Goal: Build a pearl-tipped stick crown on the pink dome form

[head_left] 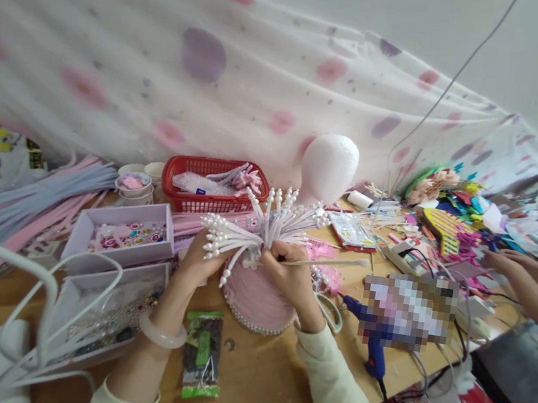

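My left hand point(195, 259) is at the left side of a headpiece of white pearl-tipped stems point(274, 219); its fingers are mostly hidden behind the stems but appear closed around them. With the thumb and fingers pinched at the base of the spray, my right hand point(291, 273) holds a thin white fuzzy stem point(340, 263) that sticks out to the right. Below both hands lies a round pink pleated piece point(259, 301) edged with small pearls. Pale green scissor handles point(332, 313) show beside my right wrist.
A blue glue gun point(374, 352) stands to the right. A white foam head point(330, 165) and a red basket point(213, 203) are behind. White boxes of gems point(122, 233) sit left, near a snack packet point(202, 353). Another person's hands point(507, 263) work at far right.
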Motion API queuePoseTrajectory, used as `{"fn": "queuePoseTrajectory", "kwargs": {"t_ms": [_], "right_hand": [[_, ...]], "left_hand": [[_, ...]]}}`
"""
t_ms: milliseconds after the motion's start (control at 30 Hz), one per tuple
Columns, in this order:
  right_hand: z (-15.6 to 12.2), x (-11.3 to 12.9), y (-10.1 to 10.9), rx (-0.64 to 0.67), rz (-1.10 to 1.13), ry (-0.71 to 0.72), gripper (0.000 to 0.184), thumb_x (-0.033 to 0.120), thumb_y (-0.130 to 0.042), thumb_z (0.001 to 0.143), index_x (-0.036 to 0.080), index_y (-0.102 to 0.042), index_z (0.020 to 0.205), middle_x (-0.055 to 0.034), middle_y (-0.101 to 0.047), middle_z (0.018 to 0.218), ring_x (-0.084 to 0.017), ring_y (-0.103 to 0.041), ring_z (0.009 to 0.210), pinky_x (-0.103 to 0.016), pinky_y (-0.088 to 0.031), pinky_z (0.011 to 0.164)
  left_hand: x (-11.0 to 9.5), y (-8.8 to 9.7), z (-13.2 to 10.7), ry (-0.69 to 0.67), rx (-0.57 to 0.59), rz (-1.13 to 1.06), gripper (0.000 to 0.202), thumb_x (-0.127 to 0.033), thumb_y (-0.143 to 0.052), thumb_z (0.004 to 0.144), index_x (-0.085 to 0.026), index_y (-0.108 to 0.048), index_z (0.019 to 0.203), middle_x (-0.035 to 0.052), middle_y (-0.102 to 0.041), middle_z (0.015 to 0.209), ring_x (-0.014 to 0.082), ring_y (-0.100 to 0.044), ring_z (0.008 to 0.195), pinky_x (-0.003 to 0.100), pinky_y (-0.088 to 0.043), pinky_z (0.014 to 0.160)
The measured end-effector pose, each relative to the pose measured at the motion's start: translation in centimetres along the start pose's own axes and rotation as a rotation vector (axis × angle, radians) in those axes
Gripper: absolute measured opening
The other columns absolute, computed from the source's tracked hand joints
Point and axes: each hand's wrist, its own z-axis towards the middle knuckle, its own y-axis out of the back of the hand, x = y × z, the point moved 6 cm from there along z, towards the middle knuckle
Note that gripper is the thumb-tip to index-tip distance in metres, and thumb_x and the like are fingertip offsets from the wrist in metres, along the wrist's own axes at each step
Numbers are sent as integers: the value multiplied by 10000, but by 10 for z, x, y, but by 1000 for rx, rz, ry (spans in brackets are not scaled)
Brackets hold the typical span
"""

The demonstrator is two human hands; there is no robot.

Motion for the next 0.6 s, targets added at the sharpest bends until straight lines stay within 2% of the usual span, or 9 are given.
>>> {"fn": "queuePoseTrajectory", "kwargs": {"t_ms": [133,300,467,600], "right_hand": [[-1,2,1,-19,4,-2,297,230,-486,742,234,-253,557,67,-227,537,-79,-231,522,-246,-194,487],[-1,4,2,-8,-14,-22,318,246,-496,755,235,-255,548,63,-225,537,-85,-232,529,-250,-208,496],[-1,3,3,-19,-29,-36,330,254,-509,760,236,-248,559,65,-230,541,-87,-232,538,-249,-214,504],[-1,2,3,-14,-34,-23,340,249,-523,765,234,-258,552,69,-242,532,-86,-239,535,-255,-207,511]], "left_hand": [[3,-2,2,-19,14,-24,235,-429,-635,761,-228,-748,804,61,-804,941,286,-729,1002,446,-553,985],[-1,-1,2,-47,34,-61,258,-466,-647,779,-236,-756,822,59,-802,948,270,-729,986,433,-557,983],[-1,9,2,-68,26,-98,346,-531,-725,681,-200,-749,780,99,-796,937,295,-730,952,479,-548,985],[-1,10,3,-76,21,-97,316,-512,-751,672,-204,-745,744,81,-799,912,294,-725,969,461,-541,995]]}}
